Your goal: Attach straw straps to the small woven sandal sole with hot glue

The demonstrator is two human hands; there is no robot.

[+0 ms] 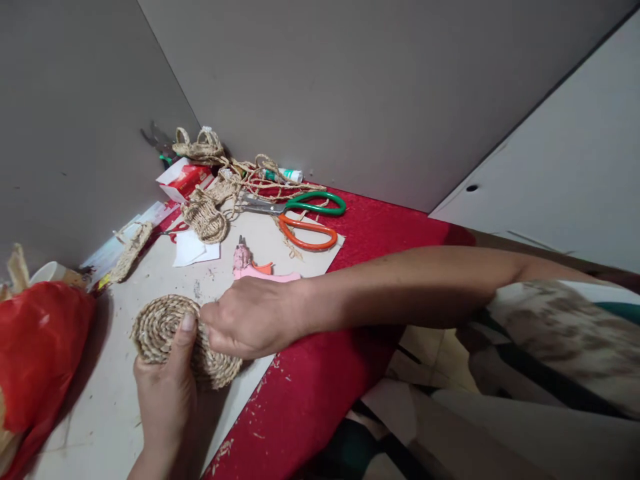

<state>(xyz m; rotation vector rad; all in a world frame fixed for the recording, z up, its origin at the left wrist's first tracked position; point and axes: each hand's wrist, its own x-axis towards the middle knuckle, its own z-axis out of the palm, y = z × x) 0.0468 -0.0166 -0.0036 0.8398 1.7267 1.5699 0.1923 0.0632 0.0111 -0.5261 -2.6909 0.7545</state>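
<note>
A coiled straw-rope piece [163,320], with rounded spirals of tan braid, is held just above the pale board on the table. My left hand [167,380] grips its near left side, thumb pressed flat on top and the other fingers hidden underneath. Over the middle of the piece lies my right hand [250,317], closed in a fist with its curled fingers against the coils. Whatever is inside that fist is hidden. Just beyond it sits a pink glue gun [245,263] with an orange trigger, partly covered by the hand.
Large scissors [310,207] with green and orange handles lie beyond, near woven straw pieces [205,213], a red box [185,180] and pliers [160,143]. A red plastic bag [45,353] stands at left beside a white cup [50,272]. Grey panels [325,87] bound the red-covered table.
</note>
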